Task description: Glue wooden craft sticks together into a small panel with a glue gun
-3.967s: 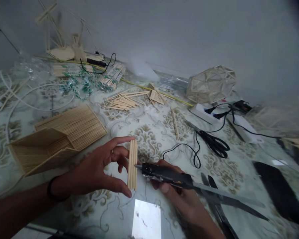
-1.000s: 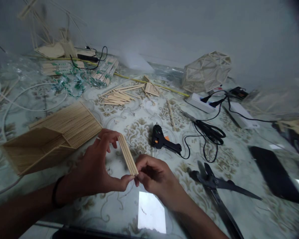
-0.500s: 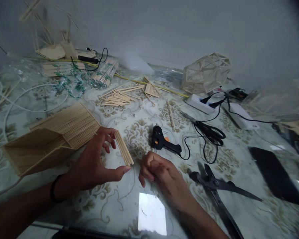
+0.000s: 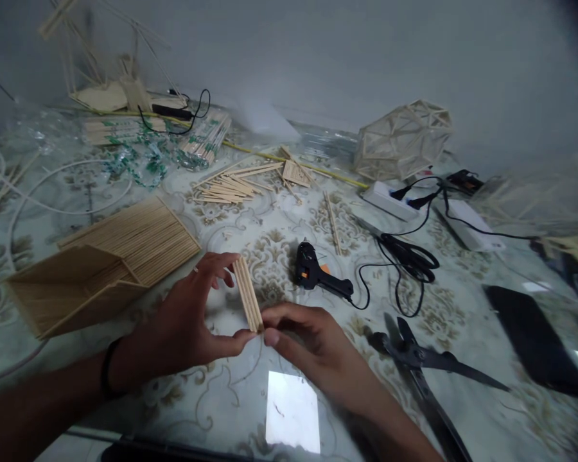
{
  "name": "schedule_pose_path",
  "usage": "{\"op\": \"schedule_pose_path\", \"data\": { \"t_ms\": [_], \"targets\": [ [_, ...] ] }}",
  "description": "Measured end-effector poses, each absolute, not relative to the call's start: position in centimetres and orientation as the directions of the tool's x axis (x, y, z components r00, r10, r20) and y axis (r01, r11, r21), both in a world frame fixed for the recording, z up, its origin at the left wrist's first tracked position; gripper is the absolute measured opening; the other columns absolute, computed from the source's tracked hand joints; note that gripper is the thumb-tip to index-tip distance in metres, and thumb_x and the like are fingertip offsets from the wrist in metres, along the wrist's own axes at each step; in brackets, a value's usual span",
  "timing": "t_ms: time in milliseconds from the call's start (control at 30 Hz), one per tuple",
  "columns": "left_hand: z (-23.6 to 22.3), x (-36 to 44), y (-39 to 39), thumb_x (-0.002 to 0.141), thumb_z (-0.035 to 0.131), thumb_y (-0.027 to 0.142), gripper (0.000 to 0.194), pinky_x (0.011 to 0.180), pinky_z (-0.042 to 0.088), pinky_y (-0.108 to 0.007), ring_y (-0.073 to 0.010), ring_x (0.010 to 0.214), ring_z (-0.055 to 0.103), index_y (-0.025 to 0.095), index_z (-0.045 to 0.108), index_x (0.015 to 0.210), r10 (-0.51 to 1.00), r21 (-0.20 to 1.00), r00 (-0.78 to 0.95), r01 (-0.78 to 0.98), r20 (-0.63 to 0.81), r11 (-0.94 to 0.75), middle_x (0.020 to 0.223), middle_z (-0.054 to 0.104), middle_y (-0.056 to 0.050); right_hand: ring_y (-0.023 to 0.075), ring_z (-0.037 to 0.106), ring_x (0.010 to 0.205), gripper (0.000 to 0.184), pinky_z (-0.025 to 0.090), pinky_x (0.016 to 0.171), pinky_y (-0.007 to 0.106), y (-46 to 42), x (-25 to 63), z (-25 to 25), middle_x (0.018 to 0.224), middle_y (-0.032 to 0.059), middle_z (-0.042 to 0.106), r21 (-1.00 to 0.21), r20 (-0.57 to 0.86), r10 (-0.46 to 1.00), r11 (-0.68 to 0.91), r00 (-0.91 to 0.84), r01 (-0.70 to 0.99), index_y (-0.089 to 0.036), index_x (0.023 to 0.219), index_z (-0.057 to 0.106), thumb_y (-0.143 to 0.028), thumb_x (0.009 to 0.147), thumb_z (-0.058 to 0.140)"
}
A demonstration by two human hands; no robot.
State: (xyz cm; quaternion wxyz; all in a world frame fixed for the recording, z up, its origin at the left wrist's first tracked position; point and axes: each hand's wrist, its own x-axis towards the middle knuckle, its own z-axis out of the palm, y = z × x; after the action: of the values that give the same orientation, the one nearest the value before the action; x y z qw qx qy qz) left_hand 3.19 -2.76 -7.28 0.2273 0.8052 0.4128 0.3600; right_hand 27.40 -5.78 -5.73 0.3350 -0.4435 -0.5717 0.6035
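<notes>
holding, left hand [image 4: 185, 321]: pinches wooden-stick strip [image 4: 248, 294] by both ends; squeeze lightly, keep edges flush.
right hand [image 4: 324, 346]: at strip's near end, grip unclear; nudge evenly.
glue gun [image 4: 313, 273]: beyond both hands.

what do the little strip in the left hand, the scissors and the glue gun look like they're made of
The strip in the left hand: likely wood, pale and unpainted, as parallel sticks show. Scissors: black handles, probably plastic; greyish blades, likely metal. Glue gun: probably plastic, dark casing with an orange trigger-like part.
</notes>
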Motion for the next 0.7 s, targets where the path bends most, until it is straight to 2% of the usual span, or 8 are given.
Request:
{"op": "schedule_pose_path", "data": {
  "t_ms": [200, 267, 333, 400, 533, 600, 700],
  "targets": [
    [-7.6, 2.9, -2.5, 0.069, 0.106, 0.04, 0.087, 0.084, 0.066, -0.039, -0.0249, 0.094, 0.076, 0.031, 0.058, 0.141, 0.873, 0.778, 0.319, 0.409, 0.369, -0.478, 0.12, 0.076, -0.005, 0.0137, 0.065, 0.067, 0.023, 0.052, 0.068, 0.026, -5.8, 26.7, -6.3, 0.07, -0.0012, 0.074, -0.961, -0.278, 0.92, -0.265, -0.275, 0.086, -0.021, 0.085, 0.086, -0.044, 0.09, 0.09],
    [-7.0, 2.7, -2.2, 0.079, 0.1, 0.044, 0.067, 0.083, 0.065, -0.036, -0.0219, 0.088, 0.077, 0.027, 0.063, 0.133, 0.902, 0.833, 0.292, 0.37, 0.317, -0.412, 0.107, 0.079, -0.003, 0.0135, 0.066, 0.065, 0.027, 0.054, 0.066, 0.025, -5.7, 26.9, -6.3, 0.069, -0.0005, 0.076, -0.955, -0.297, 0.927, -0.291, -0.228, 0.061, -0.021, 0.086, 0.087, -0.048, 0.089, 0.091],
    [-6.1, 2.6, -1.7, 0.094, 0.086, 0.041, 0.034, 0.082, 0.064, -0.033, -0.0194, 0.084, 0.078, 0.024, 0.07, 0.119, 0.944, 0.914, 0.25, 0.291, 0.214, -0.284, 0.093, 0.08, -0.001, 0.0133, 0.069, 0.064, 0.028, 0.057, 0.064, 0.024, -5.5, 27.4, -6.2, 0.071, 0.0006, 0.079, -0.956, -0.292, 0.94, -0.293, -0.174, 0.021, -0.022, 0.087, 0.088, -0.05, 0.089, 0.091],
    [-5.2, 2.4, -1.2, 0.1, 0.077, 0.037, 0.016, 0.075, 0.062, -0.028, -0.0172, 0.078, 0.077, 0.022, 0.074, 0.103, 0.969, 0.967, 0.227, 0.209, 0.1, -0.148, 0.083, 0.08, 0.0, 0.013, 0.071, 0.064, 0.029, 0.06, 0.064, 0.023, -5.3, 27.9, -6.0, 0.075, 0.0014, 0.082, -0.962, -0.268, 0.954, -0.272, -0.137, -0.013, -0.023, 0.087, 0.089, -0.052, 0.09, 0.092],
    [-4.1, 2.4, -0.6, 0.095, 0.078, 0.031, 0.018, 0.068, 0.058, -0.021, -0.0134, 0.069, 0.074, 0.021, 0.076, 0.08, 0.962, 0.988, 0.275, 0.153, -0.006, -0.038, 0.072, 0.08, 0.001, 0.0126, 0.076, 0.067, 0.023, 0.063, 0.066, 0.02, -5.0, 28.9, -5.5, 0.078, 0.0008, 0.085, -0.975, -0.213, 0.971, -0.218, -0.111, -0.035, -0.026, 0.09, 0.09, -0.049, 0.091, 0.092],
    [-4.0, 2.5, -0.5, 0.093, 0.079, 0.031, 0.016, 0.068, 0.059, -0.02, -0.013, 0.069, 0.074, 0.021, 0.08, 0.081, 0.957, 0.989, 0.287, 0.148, -0.039, -0.004, 0.071, 0.081, 0.002, 0.0122, 0.077, 0.068, 0.017, 0.064, 0.069, 0.019, -5.0, 29.2, -5.3, 0.077, -0.0004, 0.085, -0.98, -0.189, 0.976, -0.194, -0.111, -0.034, -0.027, 0.091, 0.091, -0.045, 0.092, 0.092],
    [-4.2, 2.5, -0.5, 0.092, 0.08, 0.033, 0.012, 0.067, 0.059, -0.022, -0.0148, 0.068, 0.076, 0.022, 0.086, 0.093, 0.96, 0.985, 0.271, 0.169, -0.071, 0.026, 0.071, 0.083, 0.001, 0.0115, 0.078, 0.069, 0.013, 0.063, 0.072, 0.018, -5.0, 29.5, -5.2, 0.074, -0.0014, 0.085, -0.985, -0.173, 0.979, -0.173, -0.112, 0.01, -0.028, 0.09, 0.091, -0.04, 0.094, 0.089]
  ]
}}
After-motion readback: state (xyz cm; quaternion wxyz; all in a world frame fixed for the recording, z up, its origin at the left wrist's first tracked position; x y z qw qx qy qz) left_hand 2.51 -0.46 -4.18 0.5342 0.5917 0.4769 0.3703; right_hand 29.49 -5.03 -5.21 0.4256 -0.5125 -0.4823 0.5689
